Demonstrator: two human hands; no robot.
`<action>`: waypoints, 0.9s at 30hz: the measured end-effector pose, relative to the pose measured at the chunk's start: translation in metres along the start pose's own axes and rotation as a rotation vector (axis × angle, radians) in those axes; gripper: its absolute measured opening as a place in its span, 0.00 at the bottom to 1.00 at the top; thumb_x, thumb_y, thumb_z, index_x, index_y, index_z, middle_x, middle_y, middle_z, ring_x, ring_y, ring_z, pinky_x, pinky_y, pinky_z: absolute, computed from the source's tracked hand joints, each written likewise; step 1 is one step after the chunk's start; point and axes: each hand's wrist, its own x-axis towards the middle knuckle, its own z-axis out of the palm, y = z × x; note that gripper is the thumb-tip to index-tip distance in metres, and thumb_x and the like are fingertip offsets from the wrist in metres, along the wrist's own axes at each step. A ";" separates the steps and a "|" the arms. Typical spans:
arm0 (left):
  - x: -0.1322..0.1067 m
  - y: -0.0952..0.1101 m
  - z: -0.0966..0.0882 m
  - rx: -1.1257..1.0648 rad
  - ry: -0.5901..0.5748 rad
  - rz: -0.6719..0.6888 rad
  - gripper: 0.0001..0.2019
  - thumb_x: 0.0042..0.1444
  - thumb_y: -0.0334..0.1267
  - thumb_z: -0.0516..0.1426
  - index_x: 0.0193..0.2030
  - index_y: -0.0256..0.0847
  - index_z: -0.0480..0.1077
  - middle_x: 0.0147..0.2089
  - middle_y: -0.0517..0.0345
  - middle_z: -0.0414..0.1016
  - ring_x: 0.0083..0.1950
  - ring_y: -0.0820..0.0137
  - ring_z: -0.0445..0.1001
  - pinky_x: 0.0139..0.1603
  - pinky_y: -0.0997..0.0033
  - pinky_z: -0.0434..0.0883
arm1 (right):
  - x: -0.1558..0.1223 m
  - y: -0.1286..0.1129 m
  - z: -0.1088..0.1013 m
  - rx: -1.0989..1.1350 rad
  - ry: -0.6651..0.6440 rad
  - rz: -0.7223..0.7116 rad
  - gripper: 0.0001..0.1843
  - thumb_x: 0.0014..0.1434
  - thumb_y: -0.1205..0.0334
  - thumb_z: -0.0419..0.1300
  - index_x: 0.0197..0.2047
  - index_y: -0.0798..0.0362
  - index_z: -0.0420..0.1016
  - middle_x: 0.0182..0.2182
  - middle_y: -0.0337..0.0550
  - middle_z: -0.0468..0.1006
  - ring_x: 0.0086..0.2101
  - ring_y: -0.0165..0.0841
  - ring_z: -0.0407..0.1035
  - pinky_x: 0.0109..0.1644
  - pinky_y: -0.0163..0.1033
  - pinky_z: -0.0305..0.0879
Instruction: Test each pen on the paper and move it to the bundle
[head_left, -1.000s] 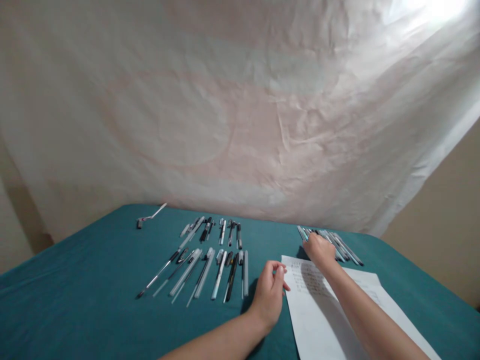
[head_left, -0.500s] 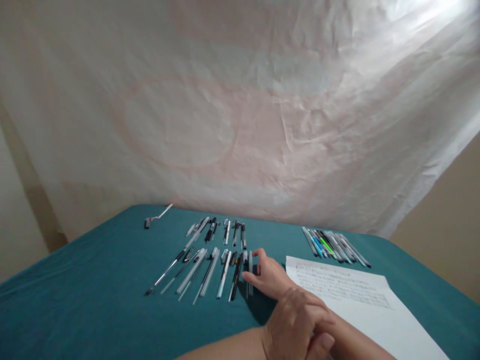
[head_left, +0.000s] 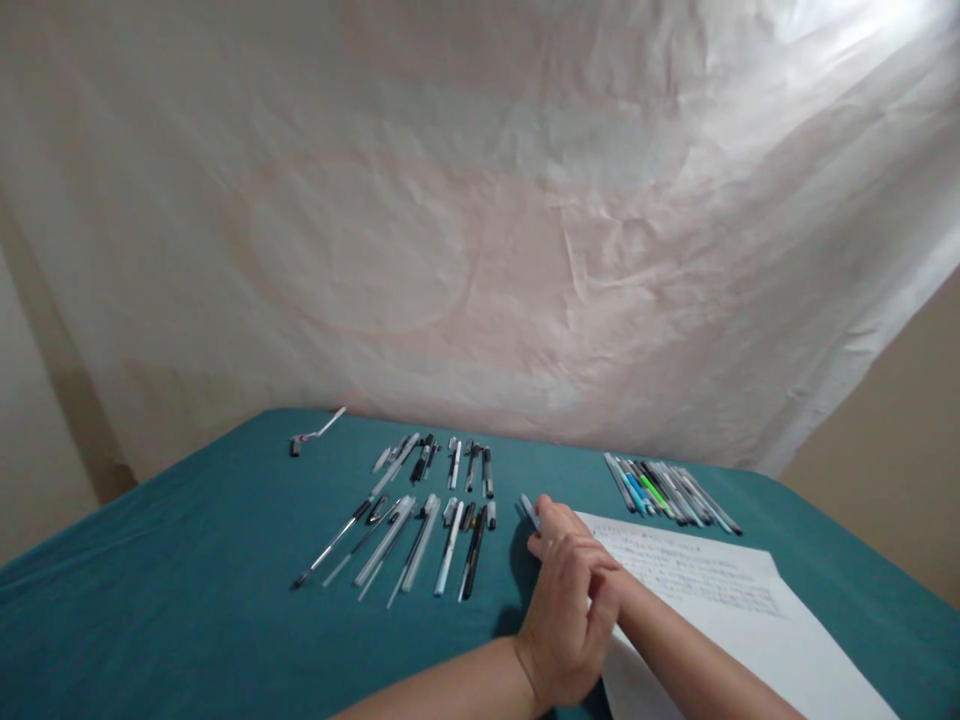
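My right hand (head_left: 556, 522) is closed around a clear pen barrel (head_left: 529, 510), whose end sticks out past the fingers. The rest of the barrel is hidden. My left hand (head_left: 570, 610) lies over the right wrist with its fingers wrapped round it. To their left are pens taken apart: a black barrel (head_left: 475, 555), a white barrel (head_left: 450, 550), clear barrels (head_left: 386, 542) and thin refills. A small cap (head_left: 491, 516) lies alone near the right end of this row.
Farther back lies a second row of pens and caps (head_left: 454, 463). A bundle of pens (head_left: 667, 490) sits at the right rear, behind a handwritten paper sheet (head_left: 750, 640). A small cutter-like item (head_left: 295, 446) is at the far left of the green tablecloth (head_left: 187, 600).
My right hand has picked up the clear barrel and refill from the row's right end and moved right, toward the paper. My left hand has moved along with it, still on the wrist.
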 end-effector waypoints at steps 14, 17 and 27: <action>0.015 -0.059 0.016 -0.501 0.437 -0.545 0.15 0.52 0.41 0.57 0.43 0.36 0.60 0.39 0.50 0.71 0.39 0.68 0.71 0.41 0.69 0.66 | -0.005 0.021 -0.055 0.755 -0.105 0.001 0.10 0.48 0.59 0.54 0.31 0.58 0.68 0.16 0.31 0.62 0.15 0.22 0.57 0.18 0.29 0.54; 0.018 -0.059 0.017 -0.600 0.358 -0.620 0.17 0.49 0.41 0.60 0.41 0.34 0.63 0.34 0.51 0.73 0.33 0.69 0.72 0.35 0.70 0.67 | -0.013 0.021 -0.057 0.900 -0.167 -0.011 0.11 0.46 0.57 0.59 0.28 0.58 0.67 0.16 0.31 0.62 0.16 0.22 0.57 0.18 0.28 0.54; 0.016 -0.053 0.022 -0.604 0.238 -0.707 0.17 0.43 0.39 0.63 0.39 0.32 0.71 0.31 0.54 0.74 0.29 0.70 0.72 0.33 0.71 0.69 | -0.015 0.032 -0.097 1.095 0.411 -0.027 0.16 0.48 0.50 0.59 0.32 0.54 0.66 0.15 0.29 0.60 0.15 0.21 0.51 0.17 0.28 0.47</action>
